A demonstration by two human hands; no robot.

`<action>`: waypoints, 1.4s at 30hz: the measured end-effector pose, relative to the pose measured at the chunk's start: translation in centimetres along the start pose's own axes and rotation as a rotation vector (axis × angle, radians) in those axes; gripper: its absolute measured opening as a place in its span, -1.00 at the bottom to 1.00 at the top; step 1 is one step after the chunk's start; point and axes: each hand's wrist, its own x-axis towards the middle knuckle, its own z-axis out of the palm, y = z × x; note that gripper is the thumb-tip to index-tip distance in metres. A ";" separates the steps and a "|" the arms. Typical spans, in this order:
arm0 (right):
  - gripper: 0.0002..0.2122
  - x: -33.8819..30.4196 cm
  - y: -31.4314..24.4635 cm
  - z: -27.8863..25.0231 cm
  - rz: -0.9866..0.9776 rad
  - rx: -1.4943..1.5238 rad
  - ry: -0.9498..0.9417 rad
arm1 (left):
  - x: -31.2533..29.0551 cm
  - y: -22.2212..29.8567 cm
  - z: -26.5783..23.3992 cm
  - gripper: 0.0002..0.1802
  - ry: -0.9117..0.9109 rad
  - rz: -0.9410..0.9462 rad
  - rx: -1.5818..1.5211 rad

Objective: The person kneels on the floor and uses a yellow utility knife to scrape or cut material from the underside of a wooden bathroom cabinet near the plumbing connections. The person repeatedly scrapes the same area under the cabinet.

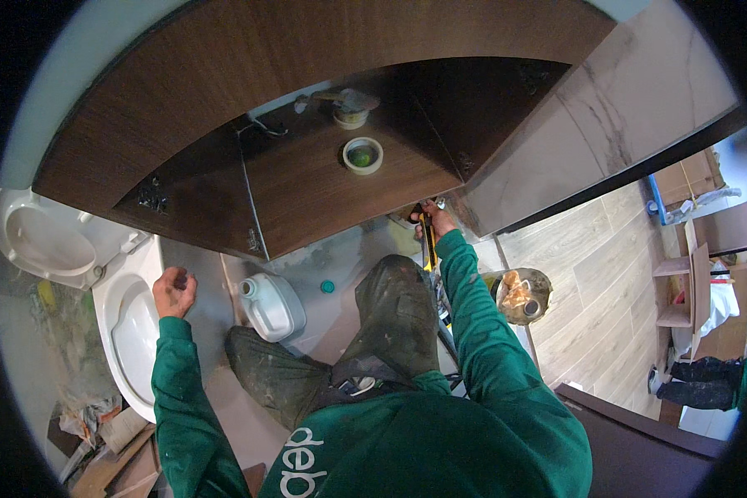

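Note:
My right hand (436,219) is closed around a slim yellow-and-black tool (428,242) just below the front edge of a dark wood cabinet (307,224). The tool's exact kind is unclear, and the fingertips are partly hidden. My left hand (175,292) is raised beside the white toilet bowl (133,319), its fingers loosely curled with nothing visible in them. A white plastic jug (272,307) without a cap stands on the floor by my knee, and a green cap (328,286) lies to its right.
Inside the cabinet sit a round tub with green contents (363,156) and another tub (350,118) with something lying across it. A bucket (533,309) stands right of my arm. Scrap boards (116,465) lie lower left. Another person's legs (701,383) show far right.

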 end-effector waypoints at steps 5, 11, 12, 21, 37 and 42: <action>-0.64 -0.8 -0.9 -1.1 -0.021 -0.036 0.064 | 0.0 -0.3 0.2 -0.75 -0.006 -0.016 -0.014; -0.65 -1.1 -0.5 -0.5 -0.058 -0.030 0.055 | 0.1 0.2 0.0 -0.77 0.000 0.004 0.040; -0.65 -1.1 -0.4 -0.4 -0.054 -0.027 0.070 | 0.0 0.3 -0.1 -0.77 0.001 0.012 0.034; -0.74 -0.1 -0.3 -0.3 -0.091 -0.091 0.046 | 0.0 0.6 0.0 -0.77 0.008 0.005 0.013; -0.61 -1.5 0.2 -0.6 -0.092 -0.021 0.054 | 0.0 0.0 0.2 -0.78 0.020 0.049 0.006; -0.64 -0.4 0.7 1.0 -0.058 -0.080 0.016 | 0.0 0.1 0.1 -0.77 0.005 0.007 0.001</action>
